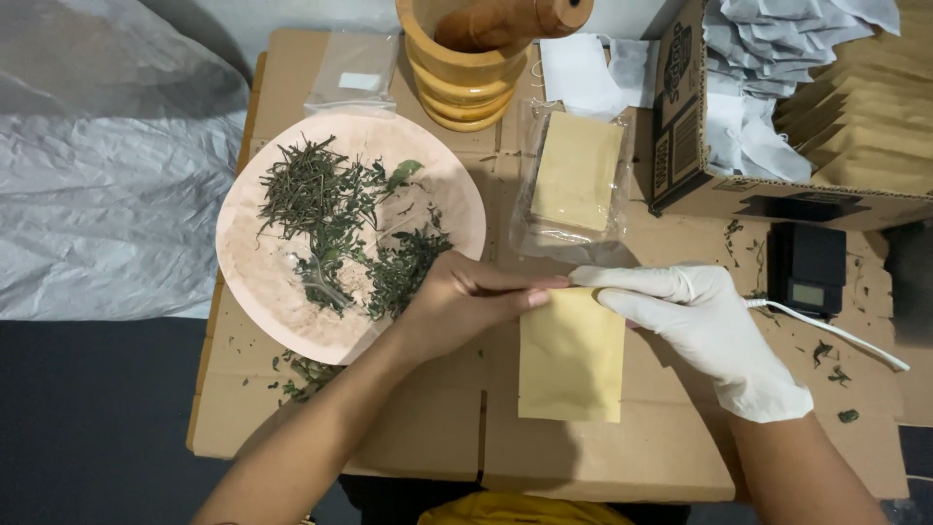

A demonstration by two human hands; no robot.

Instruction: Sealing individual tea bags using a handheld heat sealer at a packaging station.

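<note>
1. At the far left a crumpled grey plastic sheet (107, 165) lies off the work surface, out of the way of both arms.
2. A pale pink plate (255, 282) sits on the left part of the desk (622, 467), which is covered in flattened cardboard. It carries a loose heap of dried green herbs (335, 224), spread thin, so they are easy to pinch up; a few crumbs have spilled onto the cardboard near it.
3. The bare left hand (457, 303) lies just right of the plate, its fingers drawn together and pinching the top edge of a small tan paper pouch (571, 360).
4. That pouch lies flat on the desk, in the middle and near the person, its mouth pointing away.
5. The gloved right hand (705, 326) grips the same top edge from the other side, fingers extended and closed on it, so the two hands seem to part the mouth.
6. Farther off stand a wooden mortar (465, 83) with its pestle, a clear bag of more pouches (575, 175), and a cardboard box (777, 117) of stock within reach.
</note>
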